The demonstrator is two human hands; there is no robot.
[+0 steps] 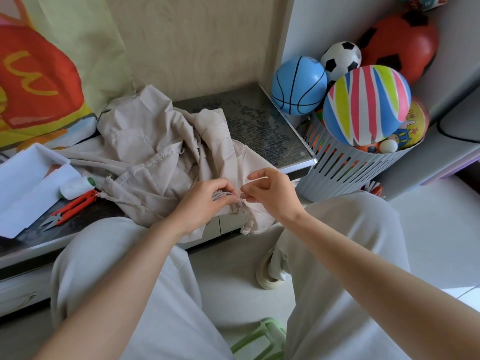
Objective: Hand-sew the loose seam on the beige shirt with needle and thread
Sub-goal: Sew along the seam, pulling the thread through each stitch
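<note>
L hand [205, 201] grips shirt [145, 141], R hand [272, 193] thread [257, 179]

We had the shirt [155, 141] heaped on the low table [272, 126], its near edge hanging over the front. Left of it lay an open box [28, 183], with a thread spool [76, 187] and snips [70, 207] just beside it (the snips nearer us). Right of the table stood a basket [345, 165] holding balls [366, 105].

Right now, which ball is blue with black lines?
The blue basketball, leftmost of the pile; its neighbours are a striped ball, a black-and-white soccer ball and a red ball.
</note>
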